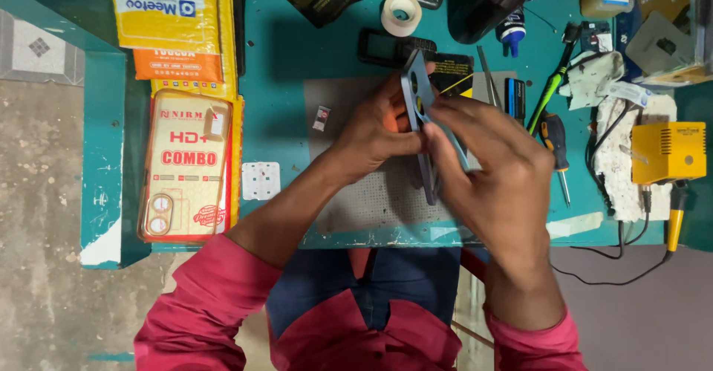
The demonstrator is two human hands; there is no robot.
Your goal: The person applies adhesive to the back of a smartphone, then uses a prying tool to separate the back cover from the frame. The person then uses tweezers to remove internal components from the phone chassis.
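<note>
I hold a blue smartphone point(417, 89) on its edge above a grey work mat point(371, 200). My left hand point(375, 129) grips the phone from the left side, thumb against its back. My right hand point(494, 167) presses on the phone from the right, fingers spread along its face. The camera bump of the phone points up and away from me. The lower part of the phone is hidden between my hands.
A small SIM tray point(321, 118) lies on the mat's left edge. Packaged phone cases point(186, 167) lie at left. A tape roll point(401, 13), a black keypad phone point(388, 46), screwdrivers point(553, 141), tweezers point(488, 74) and a yellow soldering station point(668, 152) surround the mat on the teal table point(282, 51).
</note>
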